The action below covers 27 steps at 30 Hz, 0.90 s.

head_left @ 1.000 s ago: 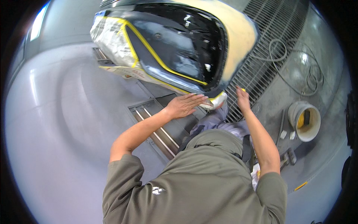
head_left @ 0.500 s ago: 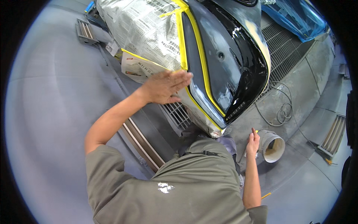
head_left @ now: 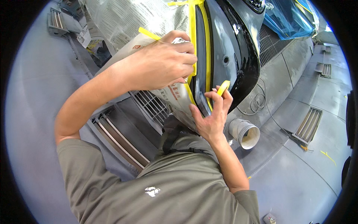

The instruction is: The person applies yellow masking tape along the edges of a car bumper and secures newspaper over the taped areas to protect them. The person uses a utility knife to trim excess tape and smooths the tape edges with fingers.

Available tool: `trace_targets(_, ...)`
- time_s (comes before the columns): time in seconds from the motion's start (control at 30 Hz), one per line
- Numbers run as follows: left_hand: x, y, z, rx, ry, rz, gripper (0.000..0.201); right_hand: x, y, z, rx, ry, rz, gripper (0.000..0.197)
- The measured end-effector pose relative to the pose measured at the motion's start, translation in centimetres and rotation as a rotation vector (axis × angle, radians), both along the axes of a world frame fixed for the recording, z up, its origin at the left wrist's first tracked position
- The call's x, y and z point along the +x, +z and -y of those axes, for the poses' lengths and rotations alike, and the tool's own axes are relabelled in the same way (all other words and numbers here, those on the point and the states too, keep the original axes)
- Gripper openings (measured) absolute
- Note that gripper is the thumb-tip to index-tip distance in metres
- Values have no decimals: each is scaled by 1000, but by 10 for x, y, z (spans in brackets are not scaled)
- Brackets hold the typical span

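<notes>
A grey and glossy black car body panel (head_left: 225,46) curves away in front of me, with newspaper masking sheets (head_left: 123,26) over its left side. Yellow masking tape strips (head_left: 208,44) run along the sheet edge and down the panel. My left hand (head_left: 164,61) rests over the taped paper edge with fingers curled in; its fingertips are partly hidden, so what they grip cannot be made out. Close to the panel's lower end, my right hand (head_left: 214,117) has a yellow roll of masking tape (head_left: 223,88) at its fingers, thumb toward the panel's edge.
A white bucket (head_left: 244,133) stands on the floor right of my right forearm, near a coiled hose (head_left: 258,104). Floor gratings (head_left: 149,104) lie below the panel, and a lamp-like fixture (head_left: 308,125) sits farther right. Blue plastic film (head_left: 289,18) covers something at the back right.
My right hand has risen from beside the bucket to the panel's lower end with the tape roll. My left hand has curled from flat, and the view has shifted.
</notes>
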<state>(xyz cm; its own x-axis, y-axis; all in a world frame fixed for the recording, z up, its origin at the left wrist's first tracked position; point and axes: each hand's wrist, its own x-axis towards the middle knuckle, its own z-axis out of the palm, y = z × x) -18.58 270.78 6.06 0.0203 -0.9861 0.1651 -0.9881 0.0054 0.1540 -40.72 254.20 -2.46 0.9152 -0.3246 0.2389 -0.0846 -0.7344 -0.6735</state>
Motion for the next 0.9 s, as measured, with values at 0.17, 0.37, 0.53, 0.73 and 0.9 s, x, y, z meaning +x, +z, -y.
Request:
trace_targets(0.17, 2, -3, 15, -10, -22, 137, 17, 19, -5, -11, 2, -55, 6, 53)
trace_targets(0.37, 9, -9, 22, -88, -66, 103, 15, 28, -2, -20, 48, -134, -46, 48)
trace_targets(0.53, 14, -11, 22, -122, -86, 63, 22, 43, 1, -26, 50, -222, -71, 47)
trace_targets(0.73, 9, -11, 4, -370, 93, 208, 19, 62, 1, -24, -54, -214, 1, 43)
trace_targets(0.9, -15, -32, -24, -358, 45, 464, 34, 66, -1, -20, -50, -199, 81, 38)
